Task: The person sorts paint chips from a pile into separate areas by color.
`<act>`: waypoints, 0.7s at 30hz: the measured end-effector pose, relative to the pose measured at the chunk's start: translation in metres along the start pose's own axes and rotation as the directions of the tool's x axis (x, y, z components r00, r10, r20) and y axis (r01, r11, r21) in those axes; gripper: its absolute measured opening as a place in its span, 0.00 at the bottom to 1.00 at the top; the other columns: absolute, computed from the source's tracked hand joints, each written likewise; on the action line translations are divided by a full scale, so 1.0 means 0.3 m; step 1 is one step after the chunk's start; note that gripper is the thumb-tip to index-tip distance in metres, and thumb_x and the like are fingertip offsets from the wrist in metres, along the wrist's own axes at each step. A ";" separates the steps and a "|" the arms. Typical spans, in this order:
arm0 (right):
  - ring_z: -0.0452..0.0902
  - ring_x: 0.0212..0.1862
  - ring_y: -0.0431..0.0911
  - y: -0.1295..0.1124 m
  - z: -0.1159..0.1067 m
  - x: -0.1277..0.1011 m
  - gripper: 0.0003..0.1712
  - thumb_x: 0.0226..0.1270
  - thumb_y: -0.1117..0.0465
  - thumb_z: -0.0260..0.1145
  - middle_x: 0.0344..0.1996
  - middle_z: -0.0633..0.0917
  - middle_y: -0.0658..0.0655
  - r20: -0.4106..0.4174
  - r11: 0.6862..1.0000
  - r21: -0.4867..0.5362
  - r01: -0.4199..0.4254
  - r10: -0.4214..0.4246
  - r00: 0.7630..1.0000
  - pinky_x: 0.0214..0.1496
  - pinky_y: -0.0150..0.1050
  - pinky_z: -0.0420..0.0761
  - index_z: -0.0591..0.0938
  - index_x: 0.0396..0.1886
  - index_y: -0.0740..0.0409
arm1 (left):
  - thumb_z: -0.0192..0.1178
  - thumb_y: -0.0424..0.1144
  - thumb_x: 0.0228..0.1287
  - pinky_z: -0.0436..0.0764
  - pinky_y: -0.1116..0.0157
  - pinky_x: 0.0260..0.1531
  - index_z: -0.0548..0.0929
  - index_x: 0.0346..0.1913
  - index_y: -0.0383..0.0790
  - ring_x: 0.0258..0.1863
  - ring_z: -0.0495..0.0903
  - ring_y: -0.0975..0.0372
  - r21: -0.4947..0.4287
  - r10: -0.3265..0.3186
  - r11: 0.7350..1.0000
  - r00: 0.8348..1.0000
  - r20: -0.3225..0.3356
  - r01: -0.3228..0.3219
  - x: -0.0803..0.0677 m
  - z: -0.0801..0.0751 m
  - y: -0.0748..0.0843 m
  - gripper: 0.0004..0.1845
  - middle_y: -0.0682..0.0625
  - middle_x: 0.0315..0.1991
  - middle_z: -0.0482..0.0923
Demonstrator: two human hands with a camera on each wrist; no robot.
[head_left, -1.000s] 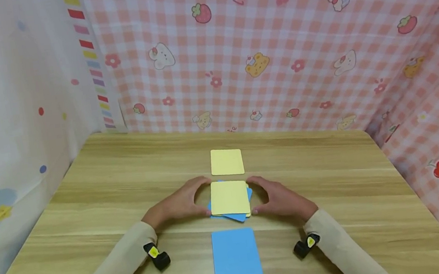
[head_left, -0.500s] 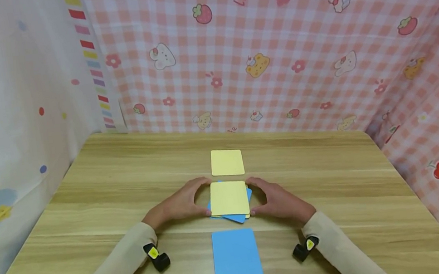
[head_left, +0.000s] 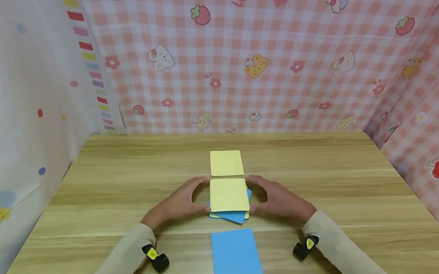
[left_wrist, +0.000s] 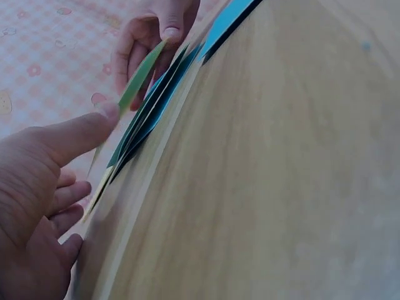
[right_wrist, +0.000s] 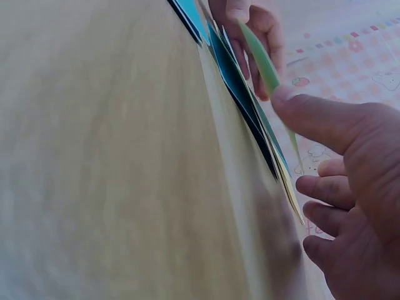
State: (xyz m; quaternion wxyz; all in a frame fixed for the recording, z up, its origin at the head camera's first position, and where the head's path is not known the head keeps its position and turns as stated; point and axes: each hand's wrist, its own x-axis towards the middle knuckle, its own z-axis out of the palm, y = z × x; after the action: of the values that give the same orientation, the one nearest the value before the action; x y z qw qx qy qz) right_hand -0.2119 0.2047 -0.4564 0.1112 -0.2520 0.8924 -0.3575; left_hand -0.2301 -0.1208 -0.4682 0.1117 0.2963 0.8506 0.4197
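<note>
Lifting yellow card (head_left: 228, 194) off mixed pile (head_left: 234, 216) — both hands' grip pinching edges, barely higher.

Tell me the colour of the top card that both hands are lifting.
Pale yellow. The top card shows it best in the head view.

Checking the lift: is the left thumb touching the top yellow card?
Touching. The left wrist view shows the left hand's thumb tip pressed against the edge of the top yellow card.
</note>
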 end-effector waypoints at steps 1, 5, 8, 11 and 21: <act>0.61 0.75 0.48 -0.001 -0.002 0.001 0.47 0.60 0.49 0.78 0.73 0.70 0.49 -0.003 1.000 0.008 0.003 -0.003 1.000 0.76 0.53 0.62 0.66 0.76 0.46 | 0.74 0.46 0.60 0.57 0.47 0.74 0.64 0.75 0.36 0.75 0.59 0.48 -0.011 0.001 1.000 1.000 -0.004 -0.001 0.000 -0.002 0.002 0.45 0.41 0.74 0.63; 0.61 0.75 0.50 -0.005 -0.013 0.001 0.48 0.60 0.50 0.78 0.73 0.69 0.51 -0.011 1.000 0.018 0.009 -0.009 1.000 0.75 0.55 0.63 0.65 0.77 0.48 | 0.74 0.47 0.60 0.57 0.45 0.74 0.64 0.76 0.39 0.76 0.58 0.48 -0.040 -0.004 0.999 1.000 -0.014 0.003 0.004 -0.009 0.009 0.45 0.42 0.75 0.63; 0.61 0.75 0.51 -0.008 -0.022 0.004 0.48 0.61 0.50 0.77 0.73 0.69 0.52 -0.012 1.000 0.029 0.003 -0.003 1.000 0.74 0.56 0.64 0.64 0.77 0.48 | 0.74 0.48 0.61 0.57 0.45 0.74 0.64 0.76 0.41 0.76 0.57 0.49 -0.059 -0.020 0.998 1.000 -0.020 0.019 0.007 -0.016 0.014 0.45 0.44 0.75 0.62; 0.60 0.76 0.52 -0.012 -0.033 0.010 0.47 0.62 0.50 0.77 0.74 0.68 0.52 -0.021 0.999 0.044 0.011 -0.010 1.000 0.74 0.57 0.64 0.64 0.77 0.47 | 0.74 0.49 0.61 0.55 0.44 0.74 0.63 0.77 0.44 0.77 0.55 0.50 -0.074 -0.030 0.997 0.999 -0.031 0.027 0.011 -0.029 0.026 0.45 0.47 0.76 0.61; 0.62 0.75 0.58 -0.034 -0.072 0.040 0.48 0.61 0.53 0.77 0.75 0.67 0.58 -0.070 0.995 0.010 0.096 -0.095 0.993 0.72 0.62 0.65 0.64 0.77 0.55 | 0.74 0.47 0.61 0.55 0.41 0.73 0.62 0.78 0.47 0.78 0.53 0.49 -0.093 -0.064 0.994 0.997 -0.050 0.060 0.020 -0.069 0.047 0.45 0.49 0.78 0.58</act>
State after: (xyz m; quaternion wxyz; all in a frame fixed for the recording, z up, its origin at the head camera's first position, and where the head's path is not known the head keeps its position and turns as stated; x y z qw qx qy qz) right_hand -0.2265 0.2047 -0.4340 0.0647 -0.2810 0.8803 -0.3768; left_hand -0.2383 -0.1239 -0.4438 0.1155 0.2530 0.8419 0.4624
